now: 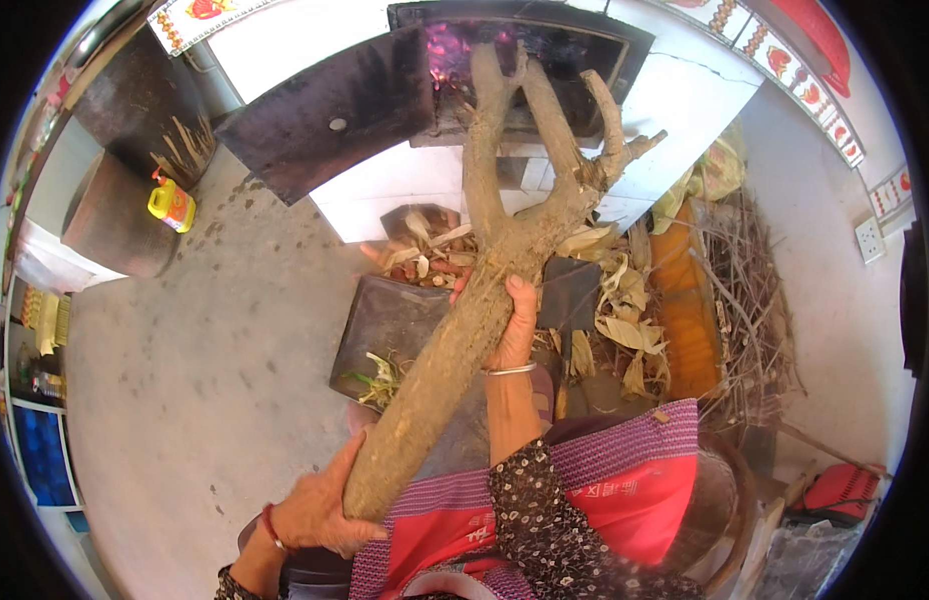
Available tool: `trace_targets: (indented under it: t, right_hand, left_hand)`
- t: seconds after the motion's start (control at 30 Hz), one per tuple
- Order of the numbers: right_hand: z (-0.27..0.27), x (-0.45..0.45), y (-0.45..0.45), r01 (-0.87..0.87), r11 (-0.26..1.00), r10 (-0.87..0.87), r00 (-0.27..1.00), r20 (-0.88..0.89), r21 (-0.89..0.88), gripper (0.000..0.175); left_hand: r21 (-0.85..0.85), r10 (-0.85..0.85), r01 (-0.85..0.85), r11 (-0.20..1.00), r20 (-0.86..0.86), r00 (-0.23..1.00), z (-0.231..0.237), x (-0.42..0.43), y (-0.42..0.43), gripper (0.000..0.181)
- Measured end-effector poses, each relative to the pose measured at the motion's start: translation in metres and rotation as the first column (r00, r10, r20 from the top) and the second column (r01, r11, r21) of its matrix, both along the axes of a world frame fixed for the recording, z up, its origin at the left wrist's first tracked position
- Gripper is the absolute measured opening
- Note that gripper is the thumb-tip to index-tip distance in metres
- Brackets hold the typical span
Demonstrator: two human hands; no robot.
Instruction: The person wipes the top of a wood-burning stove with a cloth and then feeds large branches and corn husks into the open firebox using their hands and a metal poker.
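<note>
A thick forked log (449, 352) slants across the middle, its branch ends reaching the mouth of a stove firebox (539, 75) where embers glow. My left hand (322, 495) grips the log's lower butt end, thumb on the near side. Farther up, my right hand (509, 322) wraps round the trunk just below the fork, its fingers partly hidden behind the wood. The black metal stove door (337, 112) stands swung out to the left. Under the log lies a dark metal tray (382, 307) with some green and pale plant scraps (378, 382).
Dry husks (629, 322) and corncobs (442, 266) lie below the firebox, near a black shovel blade (569, 292). Thin sticks (742, 292) are piled beyond an orange-brown board (682, 300) at right. A yellow pump bottle (171, 204) stands at left by large brown vats (116, 217).
</note>
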State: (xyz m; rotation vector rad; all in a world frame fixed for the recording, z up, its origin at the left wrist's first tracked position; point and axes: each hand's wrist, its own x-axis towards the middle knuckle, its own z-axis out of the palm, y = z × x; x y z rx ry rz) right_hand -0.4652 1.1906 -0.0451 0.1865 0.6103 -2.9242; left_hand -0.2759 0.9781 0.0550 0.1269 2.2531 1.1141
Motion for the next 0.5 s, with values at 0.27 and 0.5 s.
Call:
trace_targets:
  t: [0.27,0.5]
  right_hand:
    - [0.016,0.026,0.006,0.008,0.977,0.001,0.999,-0.039,0.215,0.046]
    - [0.016,0.007,0.024,0.068,0.95,-0.051,0.997,-0.064,0.304,0.048]
  left_hand:
    - [0.287,0.273,-0.261,0.922,-0.004,0.962,-0.048,0.069,0.037,0.095]
    - [0.383,0.318,-0.311,0.87,0.047,0.947,-0.07,0.052,0.05,0.091]
